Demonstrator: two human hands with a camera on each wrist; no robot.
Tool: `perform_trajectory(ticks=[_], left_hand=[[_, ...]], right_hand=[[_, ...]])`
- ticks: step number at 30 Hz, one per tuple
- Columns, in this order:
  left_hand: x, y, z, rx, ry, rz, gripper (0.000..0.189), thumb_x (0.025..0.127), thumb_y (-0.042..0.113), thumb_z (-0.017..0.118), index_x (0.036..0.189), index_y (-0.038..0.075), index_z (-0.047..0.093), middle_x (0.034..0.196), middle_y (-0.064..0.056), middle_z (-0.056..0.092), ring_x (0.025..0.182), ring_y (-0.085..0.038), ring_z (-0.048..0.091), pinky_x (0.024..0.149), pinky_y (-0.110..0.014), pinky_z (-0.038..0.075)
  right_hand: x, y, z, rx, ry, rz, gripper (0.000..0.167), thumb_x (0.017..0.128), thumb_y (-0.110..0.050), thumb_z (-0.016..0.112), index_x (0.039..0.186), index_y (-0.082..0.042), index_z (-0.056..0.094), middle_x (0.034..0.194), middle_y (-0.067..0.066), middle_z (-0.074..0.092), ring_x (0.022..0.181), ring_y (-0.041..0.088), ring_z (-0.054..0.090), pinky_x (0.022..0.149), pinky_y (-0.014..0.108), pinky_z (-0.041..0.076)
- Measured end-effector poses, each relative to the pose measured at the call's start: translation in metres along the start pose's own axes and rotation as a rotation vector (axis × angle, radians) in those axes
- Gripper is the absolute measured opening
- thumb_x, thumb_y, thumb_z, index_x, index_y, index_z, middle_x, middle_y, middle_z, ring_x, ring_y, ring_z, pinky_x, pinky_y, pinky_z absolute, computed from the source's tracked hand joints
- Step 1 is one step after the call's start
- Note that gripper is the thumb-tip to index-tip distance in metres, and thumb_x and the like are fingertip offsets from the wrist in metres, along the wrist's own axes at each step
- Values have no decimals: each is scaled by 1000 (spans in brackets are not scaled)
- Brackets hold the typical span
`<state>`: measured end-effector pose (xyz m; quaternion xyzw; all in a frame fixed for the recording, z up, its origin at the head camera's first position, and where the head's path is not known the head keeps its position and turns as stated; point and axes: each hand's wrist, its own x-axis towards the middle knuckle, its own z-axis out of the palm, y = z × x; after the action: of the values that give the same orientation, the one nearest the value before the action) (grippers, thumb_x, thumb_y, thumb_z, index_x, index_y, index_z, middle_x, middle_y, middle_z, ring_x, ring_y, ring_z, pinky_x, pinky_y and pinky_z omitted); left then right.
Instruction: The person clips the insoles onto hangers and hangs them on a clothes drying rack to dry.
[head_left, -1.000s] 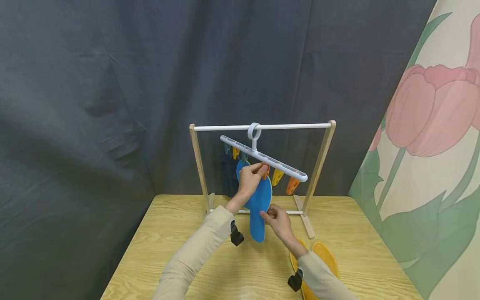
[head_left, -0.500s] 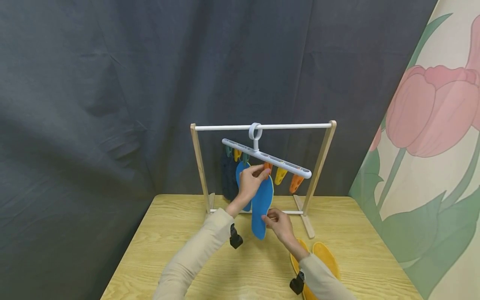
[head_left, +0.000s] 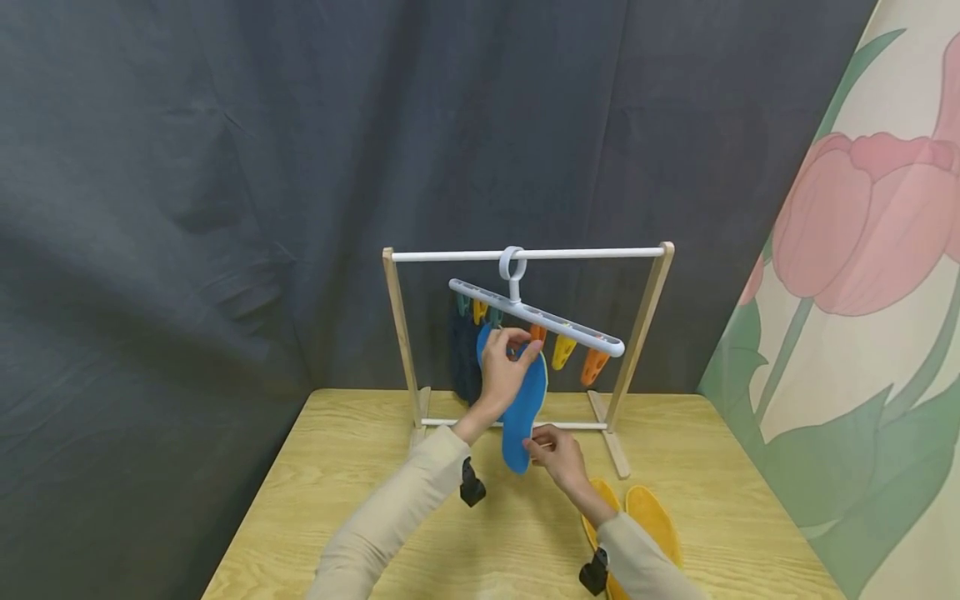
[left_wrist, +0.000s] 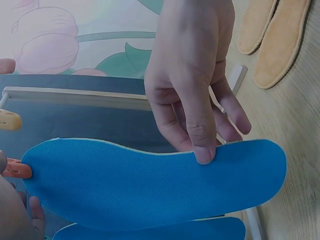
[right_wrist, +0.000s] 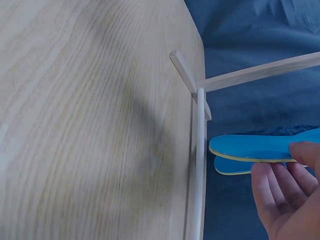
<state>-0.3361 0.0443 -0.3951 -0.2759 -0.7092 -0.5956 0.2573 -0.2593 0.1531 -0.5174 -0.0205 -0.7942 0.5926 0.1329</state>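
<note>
A blue insole (head_left: 517, 417) hangs below the pale grey clip hanger (head_left: 555, 321), its upper end in an orange clip (left_wrist: 19, 169). Thumb and fingers of my right hand (head_left: 558, 454) pinch the insole's edge near its lower end. My left hand (head_left: 501, 375) is by its top, just under the clip; in the left wrist view the fingers are loosely spread beside the clip. Behind hangs a second blue insole (left_wrist: 165, 231), partly covered. A dark blue cloth piece (head_left: 463, 358) hangs at the hanger's far end under green and yellow clips (head_left: 480, 311).
The hanger's ring hooks over the white top bar (head_left: 592, 253) of a wooden-legged rack (head_left: 641, 333). A yellow clip (head_left: 563, 352) and another orange clip (head_left: 594, 367) dangle at the near end. Two yellow insoles (head_left: 654, 525) lie on the table (head_left: 300, 517), partly under the right sleeve.
My left thumb and fingers have come off the orange clip and dropped slightly. The right hand has lowered a little, still pinching the insole. The hanger has swung slightly right.
</note>
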Motion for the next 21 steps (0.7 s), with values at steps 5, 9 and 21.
perform_trajectory(ticks=[5,9,21], left_hand=[[-4,2,1,-27,-19,23,16,93,17,72,100,3,70,95,-10,60,85,-25,60,74,-27,53],[-6,5,3,-40,-31,54,16,94,16,70,101,2,72,94,-9,64,84,-21,63,75,-27,54],[-8,34,8,-197,-85,90,17,98,1,59,107,-10,67,94,-23,69,74,-36,70,61,-40,60]], right_hand=[[-1,3,1,-18,-14,12,12,88,-1,73,97,6,68,84,11,68,70,31,69,67,48,59],[-3,5,1,-34,-23,24,10,88,0,72,95,5,68,83,11,68,69,28,68,64,44,60],[-5,9,1,-73,-38,3,10,88,-1,73,94,5,68,81,11,68,69,25,68,59,35,59]])
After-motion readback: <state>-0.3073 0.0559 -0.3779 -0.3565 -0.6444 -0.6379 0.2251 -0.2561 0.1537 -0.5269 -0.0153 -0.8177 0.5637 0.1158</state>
